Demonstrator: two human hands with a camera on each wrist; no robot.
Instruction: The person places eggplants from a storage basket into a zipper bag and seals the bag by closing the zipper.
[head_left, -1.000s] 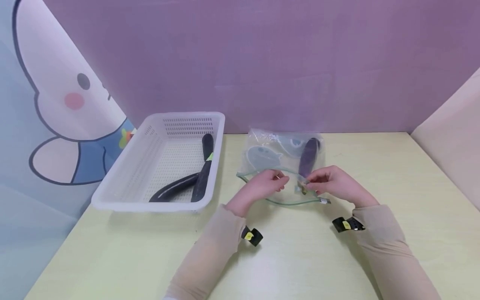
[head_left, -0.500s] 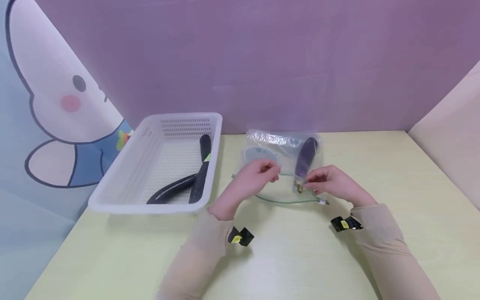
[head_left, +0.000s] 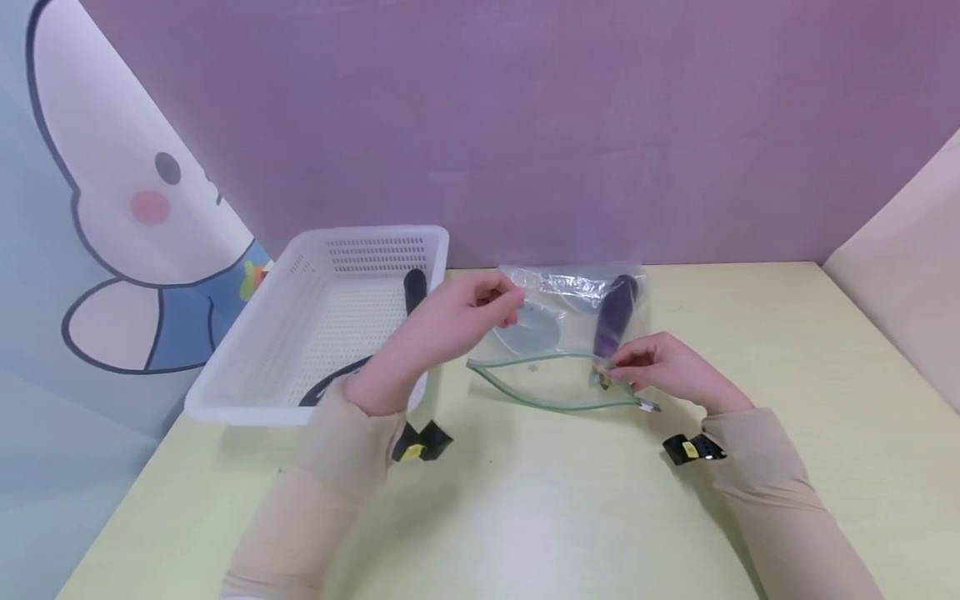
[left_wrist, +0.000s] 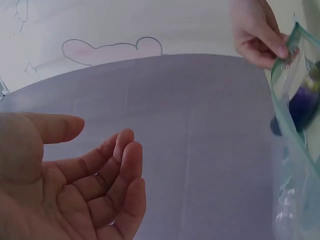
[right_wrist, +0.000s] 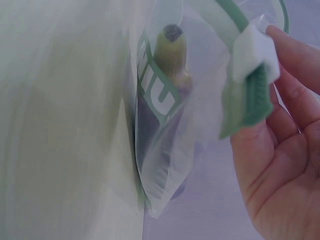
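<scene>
A clear zip bag (head_left: 540, 329) with a green-edged mouth lies on the table, its mouth gaping towards me. Inside it is a purple eggplant (head_left: 615, 312), stem end near the opening. My right hand (head_left: 667, 367) pinches the bag's rim at the right, close to the white slider (right_wrist: 255, 52). Raised over the left part of the bag, near the basket, is my left hand (head_left: 450, 325). In the left wrist view this left hand (left_wrist: 85, 185) has loosely bent fingers and an empty palm. Its forearm partly hides long dark eggplants (head_left: 415, 286) in the basket.
The white perforated basket (head_left: 240, 414) stands on the left of the pale table (head_left: 570, 517). A purple backdrop (head_left: 555, 133) rises behind the table, and a cartoon-printed cloth (head_left: 120, 233) hangs at the left.
My left hand has left the bag's mouth, moving up and left towards the basket. The bag's mouth edge has shifted slightly. My right hand stays at the rim.
</scene>
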